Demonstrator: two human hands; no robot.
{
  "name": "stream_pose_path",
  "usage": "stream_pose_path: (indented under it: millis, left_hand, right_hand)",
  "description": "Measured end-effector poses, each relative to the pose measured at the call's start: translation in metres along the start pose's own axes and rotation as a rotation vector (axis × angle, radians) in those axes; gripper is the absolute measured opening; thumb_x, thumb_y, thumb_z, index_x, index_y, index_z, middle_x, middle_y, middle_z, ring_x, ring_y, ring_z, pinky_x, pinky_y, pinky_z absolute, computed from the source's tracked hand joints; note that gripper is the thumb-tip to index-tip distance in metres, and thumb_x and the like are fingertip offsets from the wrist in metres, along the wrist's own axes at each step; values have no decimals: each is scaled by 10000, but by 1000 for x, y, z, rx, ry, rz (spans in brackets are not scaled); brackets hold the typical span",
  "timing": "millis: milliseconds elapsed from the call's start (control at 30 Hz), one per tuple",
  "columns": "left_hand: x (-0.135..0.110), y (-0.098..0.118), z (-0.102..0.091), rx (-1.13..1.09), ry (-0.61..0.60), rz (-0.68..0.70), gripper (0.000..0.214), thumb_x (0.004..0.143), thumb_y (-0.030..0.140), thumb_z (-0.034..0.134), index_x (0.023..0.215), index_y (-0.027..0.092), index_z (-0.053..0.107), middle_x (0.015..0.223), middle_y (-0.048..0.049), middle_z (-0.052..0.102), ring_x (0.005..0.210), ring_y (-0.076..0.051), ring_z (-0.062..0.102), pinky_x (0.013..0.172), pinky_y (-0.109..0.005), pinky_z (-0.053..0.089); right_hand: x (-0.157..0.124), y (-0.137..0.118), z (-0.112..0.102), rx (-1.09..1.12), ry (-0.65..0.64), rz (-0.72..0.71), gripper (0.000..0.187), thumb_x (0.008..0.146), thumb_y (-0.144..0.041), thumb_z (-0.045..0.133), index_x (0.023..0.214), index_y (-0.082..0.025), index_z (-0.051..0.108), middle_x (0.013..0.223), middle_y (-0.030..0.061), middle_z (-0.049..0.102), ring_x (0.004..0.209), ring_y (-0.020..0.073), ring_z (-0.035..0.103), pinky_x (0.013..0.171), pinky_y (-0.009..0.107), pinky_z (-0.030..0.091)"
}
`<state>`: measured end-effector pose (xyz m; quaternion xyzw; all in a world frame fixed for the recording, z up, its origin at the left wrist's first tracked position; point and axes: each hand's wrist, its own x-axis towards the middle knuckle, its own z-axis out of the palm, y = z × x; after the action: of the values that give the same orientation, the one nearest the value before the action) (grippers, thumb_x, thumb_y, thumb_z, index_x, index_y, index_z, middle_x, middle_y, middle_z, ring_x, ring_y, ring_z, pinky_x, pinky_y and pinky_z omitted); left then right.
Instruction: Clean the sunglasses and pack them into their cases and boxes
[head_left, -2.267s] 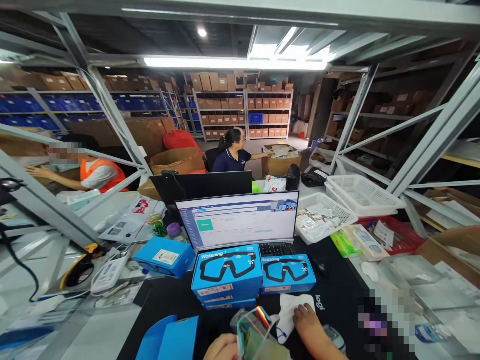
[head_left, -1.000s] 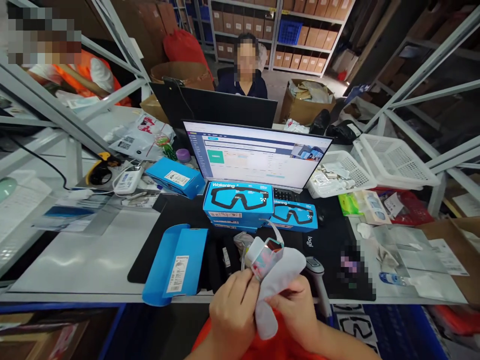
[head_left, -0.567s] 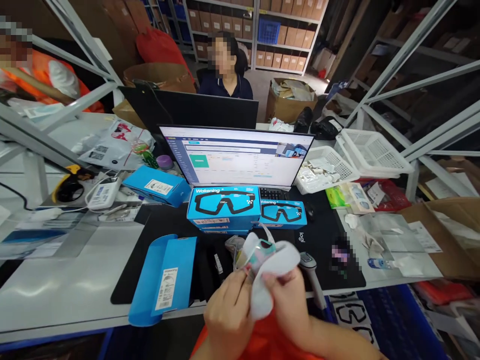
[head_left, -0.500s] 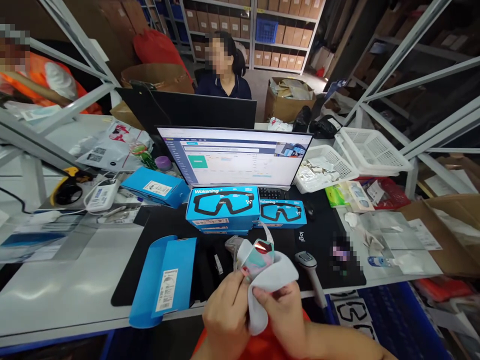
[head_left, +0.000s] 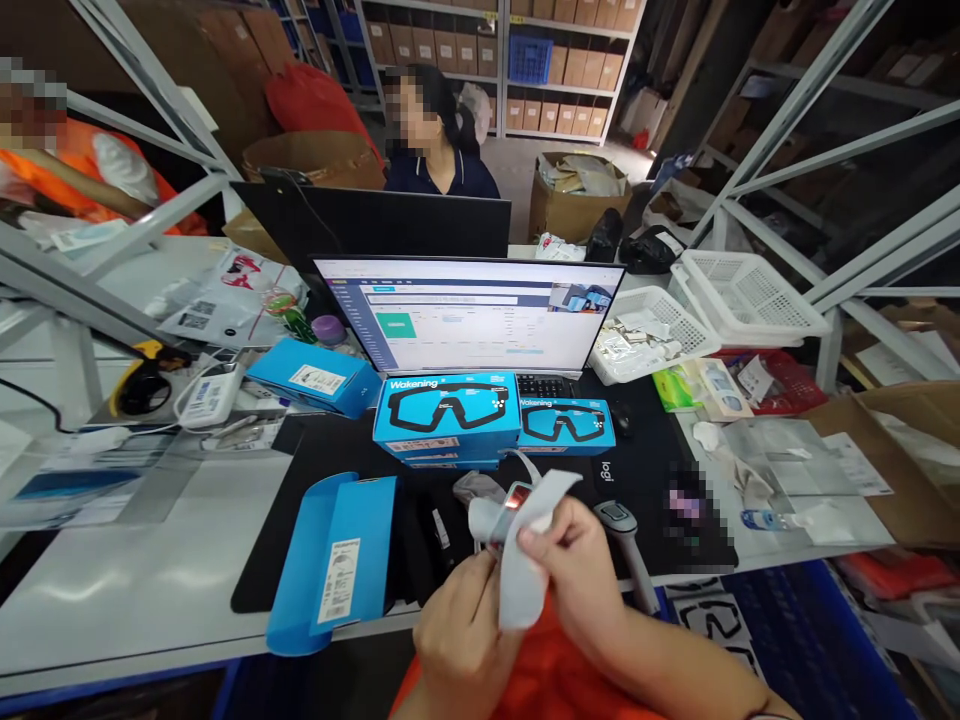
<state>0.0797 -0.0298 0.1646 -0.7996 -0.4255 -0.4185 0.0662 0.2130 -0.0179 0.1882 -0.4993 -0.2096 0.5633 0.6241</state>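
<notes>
My left hand (head_left: 463, 618) is closed round the near side of a pair of sunglasses (head_left: 516, 497) with a reddish mirrored lens and a pale frame. A light grey cleaning cloth (head_left: 529, 580) hangs in front of the lens and hides much of it. The fingers of my right hand (head_left: 581, 565) pinch the cloth at its right edge. Left of the hands lies an opened blue box (head_left: 358, 550) with a white label. A black case (head_left: 437, 520) sits between that box and my hands. Stacked blue glasses boxes (head_left: 448, 415) stand just beyond.
A monitor (head_left: 480, 320) stands behind the boxes. To the right of my hands lies a barcode scanner (head_left: 626, 550) on a black desk mat (head_left: 675, 550). White baskets (head_left: 750, 300) are at the right. A person (head_left: 442, 150) sits behind the monitors.
My right hand has moved up and slightly right with the cloth, which now covers more of the lens. The sunglasses are turned more edge-on. My left hand keeps its hold.
</notes>
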Motion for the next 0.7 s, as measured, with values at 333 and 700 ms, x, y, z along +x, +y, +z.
stream_pose_path:
  millis: [333, 700]
  left_hand:
    - [-2, -1, 0, 13, 8, -19, 114, 927, 177, 575, 955, 119, 669, 860, -131, 755, 787, -224, 734, 664, -287, 565]
    - [-6, -8, -6, -33, -24, 51, 130, 920, 165, 568, 944, 101, 678, 865, -149, 759, 804, -261, 727, 680, -333, 575]
  right_hand:
    - [-12, 9, -2, -109, -23, -163, 474, 609, -303, 895, 531, -205, 439, 641, -30, 528, 576, 117, 461, 529, 233, 411]
    - [-22, 18, -14, -130, -79, -74, 561, 680, -374, 857, 546, -226, 332, 507, -66, 452, 478, 92, 382, 470, 220, 319]
